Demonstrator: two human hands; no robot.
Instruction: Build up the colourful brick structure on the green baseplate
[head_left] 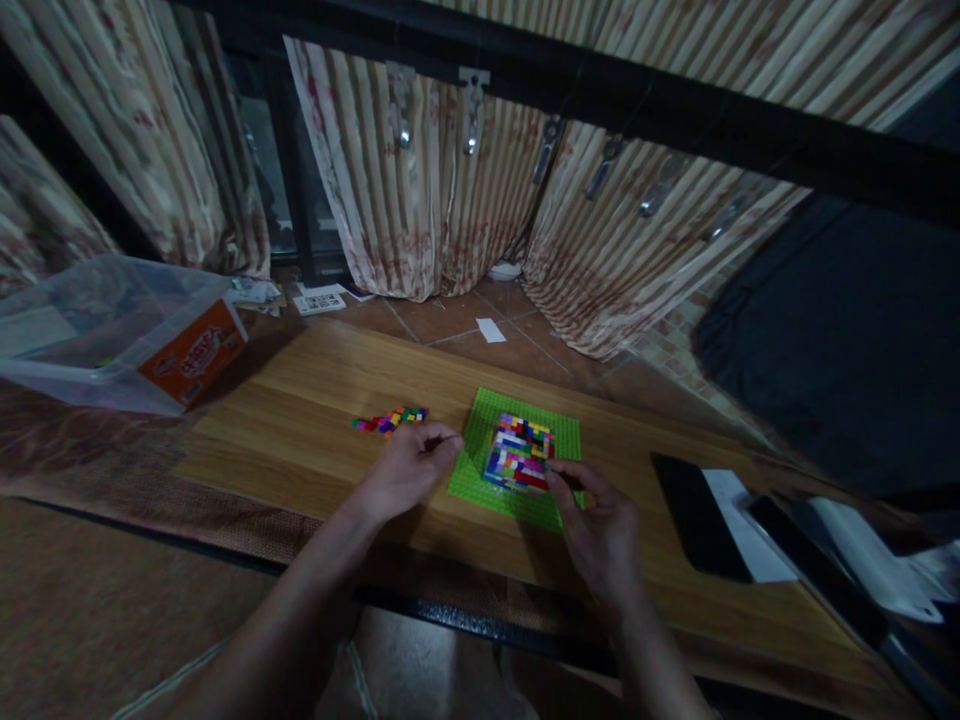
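A block of stacked, many-coloured toy bricks [517, 452] stands on a green studded baseplate [469, 470]. Over the plate's right side, my right hand [600, 515] pinches what looks like a small green brick [550, 465] at the right edge of the stack. My left hand [412, 465] is at the plate's left edge, thumb and forefinger pressed together; whatever they may hold is too small to make out. Just behind my left hand lies a loose pile of coloured bricks [390, 420], partly hidden by it.
The wooden tabletop [300, 400] carries everything. A clear plastic bin [112, 310] with an orange label is at the far left. On the right are a black flat object [697, 515], a white sheet [742, 520] and a long dark device [817, 565]. Striped curtains [450, 200] hang behind.
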